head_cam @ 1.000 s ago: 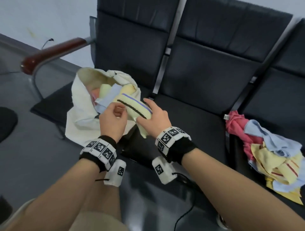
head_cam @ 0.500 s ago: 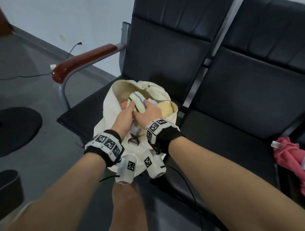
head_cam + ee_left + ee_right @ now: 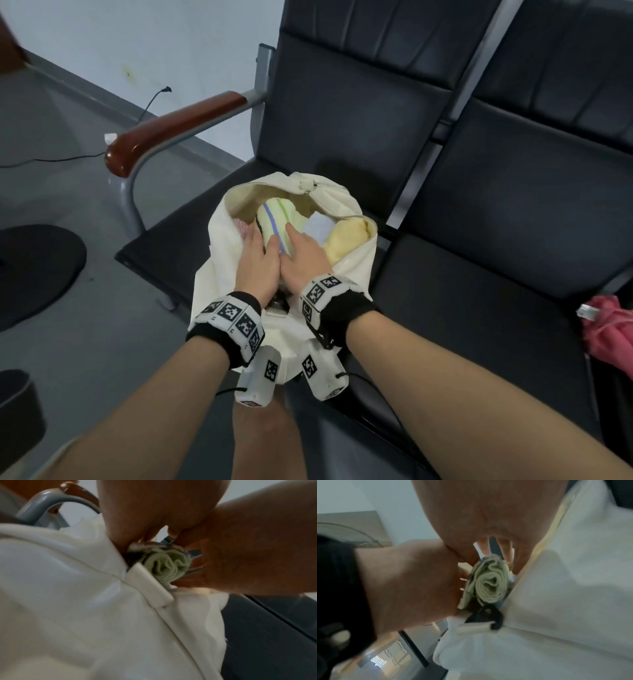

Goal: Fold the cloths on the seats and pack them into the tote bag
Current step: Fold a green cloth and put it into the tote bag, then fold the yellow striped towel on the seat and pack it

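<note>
On the leftmost seat (image 3: 191, 240), by its front edge, stands the tote bag (image 3: 219, 274), mouth open upward. Both hands meet over the near rim of that mouth with a rolled pale-green cloth (image 3: 275, 222) between them, half sunk into the bag. The left hand (image 3: 258, 260) has its fingers curled along the roll's left side; the right hand (image 3: 303, 255) lies on its right side, fingers wrapped over the top. From the left wrist view the roll (image 3: 165, 563) shows end-on, a spiral of folds pinched between the left hand (image 3: 154, 507) and the right hand (image 3: 248, 547), just above the bag's cream cloth (image 3: 68, 601). The right wrist view gives the same roll (image 3: 488, 582) end-on, gripped by the right hand (image 3: 488, 507) with the left hand (image 3: 412, 582) pressed against it, the bag (image 3: 565, 601) just beside.

Inside the bag, right of the roll, sit a yellow cloth (image 3: 346, 236) and a pale blue cloth (image 3: 318, 226); a bit of pink (image 3: 241, 228) shows at the left wall. At the right edge of the head view, on the far seat, lies a pink cloth (image 3: 606, 329), unfolded. A wooden armrest (image 3: 174, 132) runs along the left side of the bag's seat.
</note>
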### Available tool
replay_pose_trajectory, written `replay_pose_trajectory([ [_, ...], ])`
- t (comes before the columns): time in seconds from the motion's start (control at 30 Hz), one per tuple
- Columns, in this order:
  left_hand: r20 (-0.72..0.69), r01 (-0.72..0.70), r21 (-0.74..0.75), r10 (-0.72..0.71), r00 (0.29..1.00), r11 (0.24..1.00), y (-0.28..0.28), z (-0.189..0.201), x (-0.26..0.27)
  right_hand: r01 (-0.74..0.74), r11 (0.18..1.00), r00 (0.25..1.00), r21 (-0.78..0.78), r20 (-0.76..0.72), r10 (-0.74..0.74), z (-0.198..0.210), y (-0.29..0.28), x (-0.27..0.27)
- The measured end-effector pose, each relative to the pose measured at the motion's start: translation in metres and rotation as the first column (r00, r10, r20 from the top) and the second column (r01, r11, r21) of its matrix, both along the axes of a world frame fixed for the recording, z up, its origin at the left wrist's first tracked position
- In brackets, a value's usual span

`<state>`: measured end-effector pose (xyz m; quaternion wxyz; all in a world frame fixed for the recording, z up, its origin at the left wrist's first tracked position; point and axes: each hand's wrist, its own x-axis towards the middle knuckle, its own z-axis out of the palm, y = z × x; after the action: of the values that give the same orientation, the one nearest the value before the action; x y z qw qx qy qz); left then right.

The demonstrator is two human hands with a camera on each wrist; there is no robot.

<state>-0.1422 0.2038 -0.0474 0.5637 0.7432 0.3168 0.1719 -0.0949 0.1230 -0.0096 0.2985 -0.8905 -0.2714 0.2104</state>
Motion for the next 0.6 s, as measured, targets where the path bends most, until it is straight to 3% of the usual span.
replay_pose_trajectory([
  [0.1,0.011,-0.030,0.280,0.028,1.000,0.960,-0.025,0.021,-0.009,0.025,0.998,0.995,0.059,0.090,-0.031,0.017,-0.034,-0.006],
  [0.17,0.046,-0.013,0.324,-0.002,0.999,0.946,-0.046,0.036,-0.011,0.068,0.995,0.990,0.071,0.117,-0.076,0.031,-0.063,-0.006],
  [0.4,0.172,0.067,0.194,-0.101,0.980,0.979,-0.160,0.082,-0.007,0.225,0.971,0.949,0.087,0.206,-0.238,0.083,-0.170,-0.009],
  [0.6,0.127,0.002,-0.153,0.018,0.992,0.988,-0.284,0.077,-0.001,0.363,0.929,0.900,0.067,0.233,-0.368,0.110,-0.280,-0.007],
])
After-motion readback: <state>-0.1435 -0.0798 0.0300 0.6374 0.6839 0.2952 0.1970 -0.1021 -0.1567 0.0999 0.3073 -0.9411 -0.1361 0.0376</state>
